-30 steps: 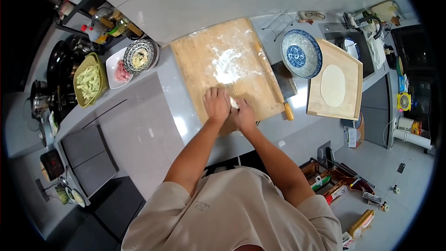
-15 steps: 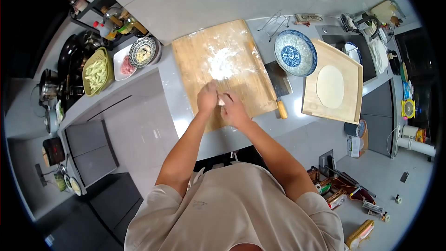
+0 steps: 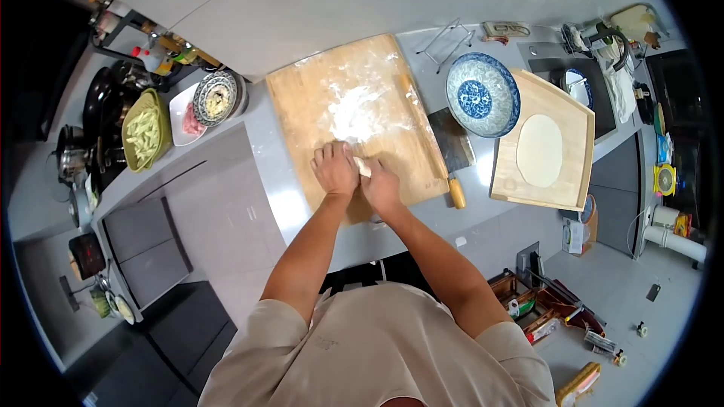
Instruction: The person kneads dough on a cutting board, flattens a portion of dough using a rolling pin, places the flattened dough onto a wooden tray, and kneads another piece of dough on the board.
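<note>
A small pale piece of dough (image 3: 363, 168) shows between my two hands, low over the near part of a wooden board (image 3: 302, 98). My left hand (image 3: 335, 169) is palm down with its fingers curled over, its thumb side against the dough; part of the dough may be hidden under it. From the other side, my right hand (image 3: 381, 187) is closed on the dough's right end. White flour (image 3: 360, 111) is scattered on the board just beyond my hands.
Right of the board lie a cleaver (image 3: 452, 143) with a wooden handle, a blue-patterned bowl (image 3: 477, 109) and a wooden tray (image 3: 577, 139) holding a flat dough sheet (image 3: 539, 151). Leftward stand a patterned bowl (image 3: 205, 103), a white meat dish (image 3: 179, 109) and a green basket (image 3: 160, 151) of cut vegetables.
My left hand has turned palm down and shifted slightly, its fingers now laid over toward the board. My right hand stays at the dough. The whole view has shifted a little.
</note>
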### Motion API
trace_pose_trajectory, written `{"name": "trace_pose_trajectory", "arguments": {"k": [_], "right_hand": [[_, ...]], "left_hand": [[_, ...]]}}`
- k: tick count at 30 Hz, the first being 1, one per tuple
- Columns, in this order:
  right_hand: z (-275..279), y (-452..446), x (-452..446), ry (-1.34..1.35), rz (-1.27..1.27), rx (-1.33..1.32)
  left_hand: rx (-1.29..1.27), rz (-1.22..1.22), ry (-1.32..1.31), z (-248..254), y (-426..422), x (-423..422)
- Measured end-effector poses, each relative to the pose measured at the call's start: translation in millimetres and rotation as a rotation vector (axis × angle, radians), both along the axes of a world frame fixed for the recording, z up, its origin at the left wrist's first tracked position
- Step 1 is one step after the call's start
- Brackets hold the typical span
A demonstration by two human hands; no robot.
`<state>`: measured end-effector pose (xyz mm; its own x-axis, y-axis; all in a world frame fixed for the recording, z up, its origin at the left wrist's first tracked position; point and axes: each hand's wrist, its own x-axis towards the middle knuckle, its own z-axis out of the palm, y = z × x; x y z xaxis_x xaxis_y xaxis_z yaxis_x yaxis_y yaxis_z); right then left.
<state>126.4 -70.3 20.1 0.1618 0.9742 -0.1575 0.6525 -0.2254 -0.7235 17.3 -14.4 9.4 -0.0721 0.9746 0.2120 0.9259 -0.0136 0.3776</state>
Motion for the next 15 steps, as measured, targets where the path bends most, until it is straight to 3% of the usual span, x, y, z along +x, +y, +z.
{"name": "trace_pose_trajectory", "arguments": {"k": [7, 10, 11, 14, 15], "right_hand": [[9.7, 55.9, -3.6, -0.171, 0.117, -0.021], [29.4, 23.4, 2.8, 0.003, 0.244, 0.086], [44.9, 12.4, 23.9, 0.167, 0.294, -0.026], [-22.5, 13.0, 51.3, -0.321, 0.101, 0.388], [-22.1, 19.1, 52.3, -0.407, 0.098, 0.316]], "left_hand": [[-0.289, 0.179, -0.169, 15.2, 39.0, 0.5], [-0.376, 0.114, -0.41, 31.1, 16.6, -18.6], [-0.173, -0.056, -0.273, 11.1, -5.2, -35.5], [-0.184, -0.108, -0.158, 11.5, -19.7, -42.2], [-0.226, -0.085, -0.173, 17.7, -19.8, -41.0]]}}
